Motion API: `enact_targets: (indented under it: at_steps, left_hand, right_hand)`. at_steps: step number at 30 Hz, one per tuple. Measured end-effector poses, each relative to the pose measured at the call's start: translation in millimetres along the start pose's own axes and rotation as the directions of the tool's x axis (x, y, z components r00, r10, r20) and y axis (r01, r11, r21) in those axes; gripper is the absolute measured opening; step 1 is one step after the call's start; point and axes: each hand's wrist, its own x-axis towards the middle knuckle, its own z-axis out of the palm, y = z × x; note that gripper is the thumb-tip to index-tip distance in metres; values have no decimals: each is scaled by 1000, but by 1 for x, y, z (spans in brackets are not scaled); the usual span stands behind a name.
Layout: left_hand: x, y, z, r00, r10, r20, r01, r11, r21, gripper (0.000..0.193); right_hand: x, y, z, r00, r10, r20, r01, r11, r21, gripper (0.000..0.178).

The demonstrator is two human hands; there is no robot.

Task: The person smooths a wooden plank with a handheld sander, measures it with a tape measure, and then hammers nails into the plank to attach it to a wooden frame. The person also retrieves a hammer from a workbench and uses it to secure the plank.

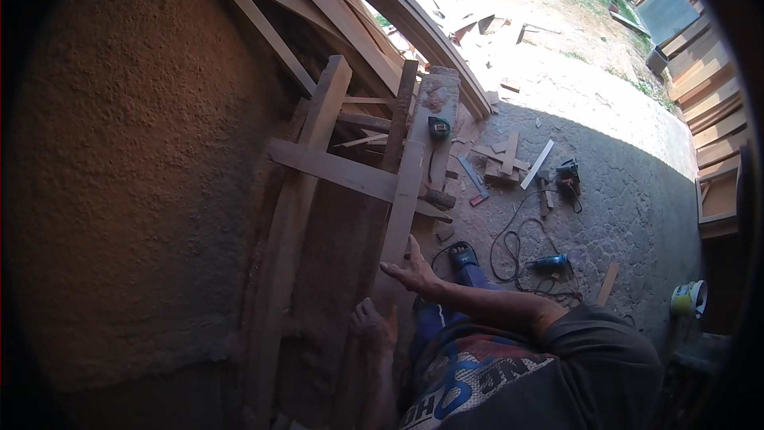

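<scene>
A long wooden board runs away from me on the workbench, over a crosspiece. My right hand is at the near part of this board, thumb and fingers spread, the thumb reaching over its face. Lower and to the left, beside the board's near end, is my left hand. Its thumb stands apart from its loosely bent fingers, and nothing shows in it. At the far end of the bench, a dark tape measure rests on a rough plank.
A thick beam lies along the rough wall. Stacked timber and a curved wooden frame stand beyond. The floor holds a try square, a blue power tool, another power tool, cables and a bucket.
</scene>
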Motion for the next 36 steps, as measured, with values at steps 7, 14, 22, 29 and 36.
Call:
enact_targets:
  at_steps: [7,14,22,29,36]
  left_hand:
    - [-7,-16,-22,913,125,389,105,848,-519,82]
    - [0,-69,20,756,362,545,341,494,-800,104]
    - [-20,-50,-14,888,139,439,94,878,-469,116]
    - [-66,-25,-18,961,-152,231,124,984,131,120]
    - [-96,-35,27,972,-169,164,128,964,231,118]
  right_hand:
    - [7,39,23,955,-101,-280,126,989,72,119]
    - [-4,23,15,970,126,-209,-114,991,68,115]
    - [-11,27,2,992,115,-57,-100,970,223,101]
    - [4,58,5,958,250,142,-262,962,80,82]
    - [9,79,-28,911,312,270,-245,935,-257,67]
